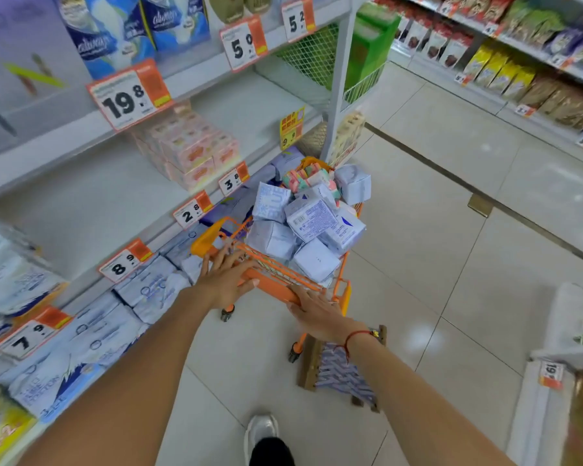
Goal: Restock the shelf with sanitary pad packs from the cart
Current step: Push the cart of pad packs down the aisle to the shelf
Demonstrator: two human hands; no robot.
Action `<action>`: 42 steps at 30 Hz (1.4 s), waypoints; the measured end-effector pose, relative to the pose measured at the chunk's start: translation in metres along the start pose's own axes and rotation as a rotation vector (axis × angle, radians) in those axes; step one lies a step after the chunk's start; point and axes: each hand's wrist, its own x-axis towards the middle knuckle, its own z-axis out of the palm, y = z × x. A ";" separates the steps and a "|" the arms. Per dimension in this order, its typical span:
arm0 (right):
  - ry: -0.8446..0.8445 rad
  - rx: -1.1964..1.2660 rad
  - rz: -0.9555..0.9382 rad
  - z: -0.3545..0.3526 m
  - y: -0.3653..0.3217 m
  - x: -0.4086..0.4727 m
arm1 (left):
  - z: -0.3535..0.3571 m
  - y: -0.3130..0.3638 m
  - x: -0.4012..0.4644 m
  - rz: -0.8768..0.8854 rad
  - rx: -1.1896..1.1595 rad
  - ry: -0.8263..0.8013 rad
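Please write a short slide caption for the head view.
Both hands on orange cart of pad packs.

Both my arms were extended forward, bare. My left hand [224, 280] lay palm-down, fingers straight, thumb hooked under. My right hand [317, 314] lay flat, red cord at wrist.

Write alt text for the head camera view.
A person's left hand and right hand rest on the handle of a small orange cart piled with pale blue sanitary pad packs, in a shop aisle beside a partly bare white shelf with price tags.
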 end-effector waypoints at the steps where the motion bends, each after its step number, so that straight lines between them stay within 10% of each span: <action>1: 0.005 0.003 0.009 -0.008 0.004 0.007 | -0.006 0.005 0.011 0.008 0.000 0.000; 42: -0.138 -0.487 -0.286 -0.263 0.364 0.064 | -0.030 0.328 0.189 -0.049 -0.030 -0.107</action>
